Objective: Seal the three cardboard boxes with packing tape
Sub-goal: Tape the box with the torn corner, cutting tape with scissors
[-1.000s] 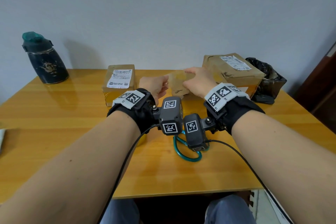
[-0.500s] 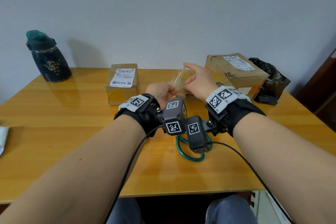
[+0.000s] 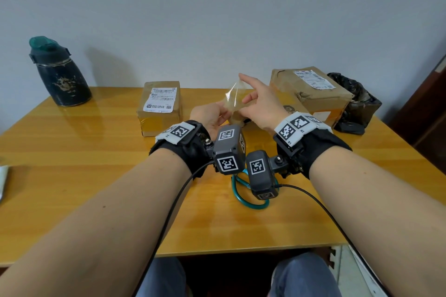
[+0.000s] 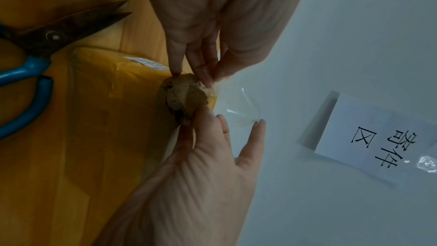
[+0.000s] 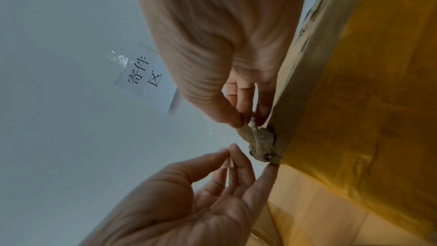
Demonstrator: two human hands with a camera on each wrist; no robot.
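While both hands (image 3: 241, 111) pinch clear tape (image 3: 233, 97) above the wooden table (image 3: 72, 164), a paper sign (image 4: 376, 137) hangs on the grey wall (image 3: 217, 19).

scissors (image 3: 248, 198) before two boxes (image 3: 160, 107)

A glossy yellow-orange wooden table (image 3: 72, 176) was seen. Beyond the left hand (image 3: 210, 118), a small brown cardboard box with a white label (image 3: 160, 106) was placed; far left of it, a dark navy bottle with a teal lid (image 3: 59, 75). Right of the right hand (image 3: 260, 106), a larger crumpled cardboard box (image 3: 313, 94) and a black crinkled bag (image 3: 357, 101) were set. Teal-handled scissors (image 3: 241, 195) were laid below the wrists.
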